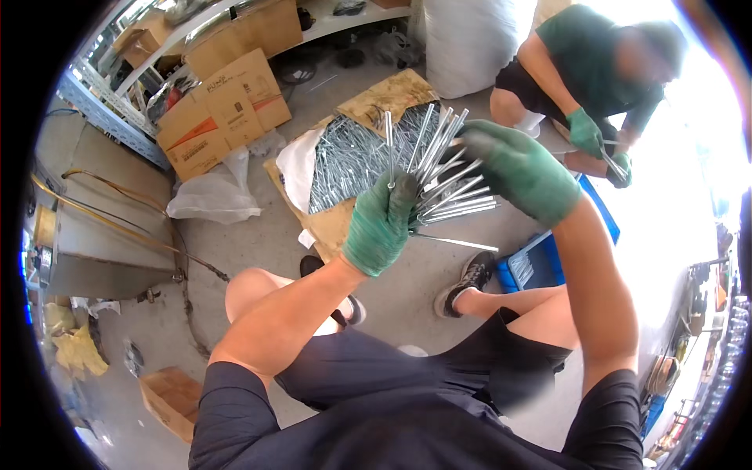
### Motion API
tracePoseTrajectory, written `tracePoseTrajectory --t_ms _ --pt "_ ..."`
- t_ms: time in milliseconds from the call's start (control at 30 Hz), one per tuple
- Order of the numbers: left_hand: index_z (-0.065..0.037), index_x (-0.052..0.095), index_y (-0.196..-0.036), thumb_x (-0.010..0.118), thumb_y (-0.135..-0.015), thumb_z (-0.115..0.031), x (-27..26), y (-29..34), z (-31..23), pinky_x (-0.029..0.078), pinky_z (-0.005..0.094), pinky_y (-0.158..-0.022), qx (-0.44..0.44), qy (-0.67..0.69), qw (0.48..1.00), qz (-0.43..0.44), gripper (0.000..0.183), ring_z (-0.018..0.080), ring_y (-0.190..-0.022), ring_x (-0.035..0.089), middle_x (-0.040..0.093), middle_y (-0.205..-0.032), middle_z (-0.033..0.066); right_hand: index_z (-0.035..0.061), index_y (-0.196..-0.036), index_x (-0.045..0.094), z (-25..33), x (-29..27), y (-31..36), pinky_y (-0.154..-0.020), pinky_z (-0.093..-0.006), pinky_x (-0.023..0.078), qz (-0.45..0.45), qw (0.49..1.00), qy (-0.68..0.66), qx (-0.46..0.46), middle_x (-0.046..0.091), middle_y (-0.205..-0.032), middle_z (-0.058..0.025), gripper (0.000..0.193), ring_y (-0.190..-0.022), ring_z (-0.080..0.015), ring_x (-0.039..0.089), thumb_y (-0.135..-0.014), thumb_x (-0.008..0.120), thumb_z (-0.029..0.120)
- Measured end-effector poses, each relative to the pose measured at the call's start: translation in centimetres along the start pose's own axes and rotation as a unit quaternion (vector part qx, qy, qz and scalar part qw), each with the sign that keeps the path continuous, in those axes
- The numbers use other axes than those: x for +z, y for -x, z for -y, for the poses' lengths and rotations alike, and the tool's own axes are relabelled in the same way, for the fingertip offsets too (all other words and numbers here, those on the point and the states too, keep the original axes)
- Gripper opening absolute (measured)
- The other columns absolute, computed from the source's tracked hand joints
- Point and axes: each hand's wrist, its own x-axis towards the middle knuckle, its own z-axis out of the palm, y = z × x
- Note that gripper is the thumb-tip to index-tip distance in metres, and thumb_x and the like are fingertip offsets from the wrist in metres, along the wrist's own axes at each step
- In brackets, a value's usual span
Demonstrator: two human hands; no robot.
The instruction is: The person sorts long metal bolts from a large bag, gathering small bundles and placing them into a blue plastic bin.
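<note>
My left hand (pixel 378 225), in a green glove with dark fingertips, is closed round a bundle of thin silver metal rods (pixel 439 160). The rods fan out from the grip, most pointing up and to the right, and one lower rod (pixel 458 241) sticks out apart from the others. My right hand (pixel 526 171), gloved the same way, is bent over the rods' outer ends at the right. Its fingers are curled in against the rods, and their tips are partly hidden. Beneath the hands, a heap of similar metal rods (pixel 345 160) lies on opened cardboard (pixel 333 227).
A blue crate (pixel 517 270) with metal rods stands by my right foot. At the upper right another person (pixel 599 66) in green gloves crouches, holding rods. A white sack (pixel 474 47), cardboard boxes (pixel 223 113), a shelf and a metal cabinet (pixel 110 235) with hoses surround the floor.
</note>
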Motion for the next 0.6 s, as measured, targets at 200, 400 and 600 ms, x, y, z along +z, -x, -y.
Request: tracePoseTrajectory --t_ms 200,400,600 --pt "-0.005 0.062 -0.104 0.048 -0.109 -0.038 -0.6 -0.1 0.7 0.044 0.0263 -0.059 0.064 -0.096 0.990 -0.078 0.036 0.0078 -0.067 0.052 0.057 -0.076 0.0002 0.0024 -0.152 0.041 -2.1 5.3 3.8 -0.101 -0.0366 0.049 -0.023 0.962 -0.272 0.026 0.057 -0.138 -0.0138 0.074 -0.123 -0.0236 0.058 -0.082 0.063 -0.005" --pt "-0.006 0.053 -0.128 0.053 -0.108 -0.027 -0.7 0.2 3.8 0.048 0.0244 -0.063 0.002 0.125 0.992 -0.029 0.029 0.0085 -0.077 0.058 0.063 -0.095 0.0018 0.0031 -0.112 0.068 0.2 9.1 -0.5 -0.081 -0.0291 0.053 -0.090 0.905 -0.412 -0.054 0.071 -0.098 -0.0027 0.025 -0.089 -0.0097 0.064 -0.092 0.074 0.018" --pt "-0.008 0.048 -0.130 0.078 -0.091 -0.042 2.2 -1.5 4.1 0.043 0.0222 -0.061 0.021 -0.019 0.999 0.015 0.060 0.0046 -0.075 0.053 0.058 -0.094 -0.0033 0.0017 -0.099 0.070 0.1 5.4 -1.9 -0.072 -0.0286 0.053 -0.112 0.931 -0.346 -0.028 0.069 -0.086 -0.0033 0.025 -0.077 -0.0108 0.063 -0.093 0.072 0.026"
